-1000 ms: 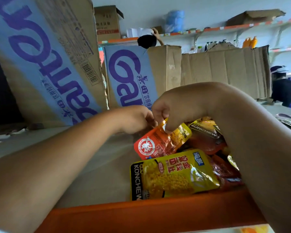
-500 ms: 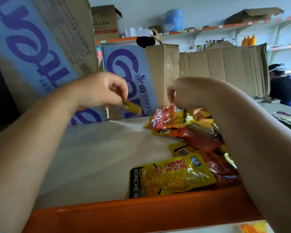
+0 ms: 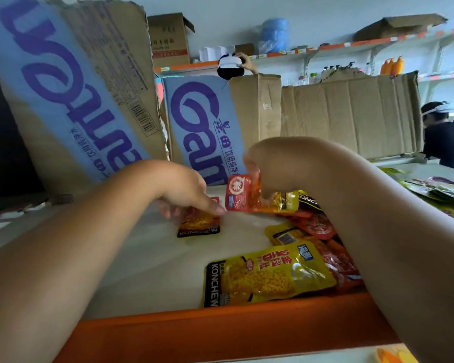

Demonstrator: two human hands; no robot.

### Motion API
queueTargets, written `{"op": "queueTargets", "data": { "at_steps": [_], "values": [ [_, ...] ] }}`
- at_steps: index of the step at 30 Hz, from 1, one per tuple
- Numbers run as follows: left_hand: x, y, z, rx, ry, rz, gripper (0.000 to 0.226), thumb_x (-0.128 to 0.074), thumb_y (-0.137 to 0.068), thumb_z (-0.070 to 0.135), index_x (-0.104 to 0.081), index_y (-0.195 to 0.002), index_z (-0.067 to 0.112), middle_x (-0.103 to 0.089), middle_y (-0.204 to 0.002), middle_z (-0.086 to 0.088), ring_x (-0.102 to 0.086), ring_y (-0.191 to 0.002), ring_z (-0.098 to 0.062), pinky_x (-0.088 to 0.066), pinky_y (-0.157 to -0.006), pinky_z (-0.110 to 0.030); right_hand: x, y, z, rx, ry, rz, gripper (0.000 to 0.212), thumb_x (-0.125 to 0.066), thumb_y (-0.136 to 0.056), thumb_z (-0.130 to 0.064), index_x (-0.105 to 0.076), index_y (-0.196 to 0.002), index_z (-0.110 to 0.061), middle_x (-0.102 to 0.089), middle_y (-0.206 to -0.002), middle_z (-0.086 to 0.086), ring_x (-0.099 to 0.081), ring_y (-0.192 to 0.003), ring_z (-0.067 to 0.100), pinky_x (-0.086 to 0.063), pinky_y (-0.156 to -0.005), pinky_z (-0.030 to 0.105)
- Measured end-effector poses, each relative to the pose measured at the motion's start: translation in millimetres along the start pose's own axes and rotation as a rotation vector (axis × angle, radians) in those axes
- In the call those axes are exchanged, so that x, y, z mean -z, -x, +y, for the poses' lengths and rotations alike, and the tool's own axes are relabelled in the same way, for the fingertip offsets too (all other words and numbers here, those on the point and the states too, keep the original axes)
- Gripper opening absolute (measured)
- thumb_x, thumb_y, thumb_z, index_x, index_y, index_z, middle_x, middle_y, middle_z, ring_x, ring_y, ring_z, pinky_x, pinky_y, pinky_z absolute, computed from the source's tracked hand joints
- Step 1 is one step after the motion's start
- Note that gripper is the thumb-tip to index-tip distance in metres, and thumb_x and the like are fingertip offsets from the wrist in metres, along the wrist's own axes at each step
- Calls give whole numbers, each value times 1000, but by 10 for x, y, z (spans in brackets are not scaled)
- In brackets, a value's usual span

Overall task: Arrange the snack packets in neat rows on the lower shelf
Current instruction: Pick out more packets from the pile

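My left hand (image 3: pixel 186 189) reaches down onto a small yellow-and-red snack packet (image 3: pixel 198 224) lying flat on the pale shelf (image 3: pixel 131 258); its fingertips touch the packet's top end. My right hand (image 3: pixel 265 163) holds a red-and-yellow packet (image 3: pixel 240 192) lifted upright above a loose heap of packets (image 3: pixel 315 226). A large yellow KONCHEW packet (image 3: pixel 268 276) lies flat near the shelf's orange front lip (image 3: pixel 220 328). My right forearm covers the heap's right side.
Tall cardboard boxes with blue print (image 3: pixel 71 87) (image 3: pixel 205 127) and a plain flattened carton (image 3: pixel 349 113) stand along the back of the shelf. Green packets (image 3: pixel 440 189) lie at the far right. A person in dark clothes (image 3: pixel 443 137) is at the right; another person's head (image 3: pixel 230 66) shows behind the boxes.
My left hand has come down from mid-air and set its small packet flat on the shelf. My right hand still holds the red-and-yellow packet, now raised upright.
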State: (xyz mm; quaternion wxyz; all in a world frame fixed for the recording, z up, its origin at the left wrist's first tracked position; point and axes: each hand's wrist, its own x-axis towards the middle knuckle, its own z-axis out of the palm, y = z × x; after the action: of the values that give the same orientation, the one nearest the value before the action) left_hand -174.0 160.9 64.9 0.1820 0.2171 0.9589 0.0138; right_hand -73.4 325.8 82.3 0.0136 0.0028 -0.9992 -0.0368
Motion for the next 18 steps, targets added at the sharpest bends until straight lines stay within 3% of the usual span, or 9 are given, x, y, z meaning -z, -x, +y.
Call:
{"op": "queueTargets", "data": {
  "at_steps": [1,3,7,9,11,14,18],
  "values": [
    [-7,2,24,3,5,1,53,-73,-85,58,-61,-105,10,-63,-87,-11,-62,-71,-21,-52,-55,-27,1,-3,8,21,-53,93,34,-71,-88,-13,-51,-115,-19,-54,-95,-1,-51,-78,15,-34,-61,26],
    [-7,14,32,11,-1,1,46,-77,-85,52,-60,-102,13,-63,-86,-9,-62,-71,-19,-53,-56,-27,-9,-26,2,88,-83,223,18,-62,-94,-16,-47,-104,-19,-52,-89,-1,-45,-71,10,-28,-54,25],
    [23,45,-18,26,-13,30,33,-82,-83,44,-58,-94,25,-64,-97,-7,-67,-87,-19,-63,-70,-30,-57,-55,-97,216,-207,-83,24,-76,-82,-47,-68,-90,-26,-70,-91,-3,-65,-85,17,-52,-75,33],
    [31,57,-41,30,-10,14,36,-84,-81,46,-60,-98,25,-64,-99,-6,-67,-90,-19,-64,-74,-31,-58,-44,-97,216,-212,-76,30,-72,-83,-55,-67,-84,-25,-69,-89,-4,-64,-81,15,-49,-71,31],
    [34,68,-52,30,-31,-1,43,-84,-79,49,-61,-105,24,-63,-101,-4,-66,-91,-18,-63,-75,-30,-52,-54,-67,177,-77,-24,36,-69,-86,-55,-68,-94,-20,-67,-96,-1,-60,-78,13,-41,-61,26],
    [53,78,-56,15,-74,19,46,-87,-76,47,-63,-108,23,-63,-101,-3,-66,-86,-16,-63,-71,-28,-89,-71,-75,91,6,-126,52,-70,-81,-63,-65,-104,-17,-64,-103,-1,-61,-94,18,-38,-61,25],
    [82,95,-87,12,-99,-3,40,-88,-78,38,-63,-107,25,-62,-105,-1,-64,-84,-14,-55,-61,-24,-132,-145,-148,126,84,-178,38,-74,-84,-51,-59,-100,-20,-61,-106,-2,-59,-100,19,-40,-64,26]
  ]
}}
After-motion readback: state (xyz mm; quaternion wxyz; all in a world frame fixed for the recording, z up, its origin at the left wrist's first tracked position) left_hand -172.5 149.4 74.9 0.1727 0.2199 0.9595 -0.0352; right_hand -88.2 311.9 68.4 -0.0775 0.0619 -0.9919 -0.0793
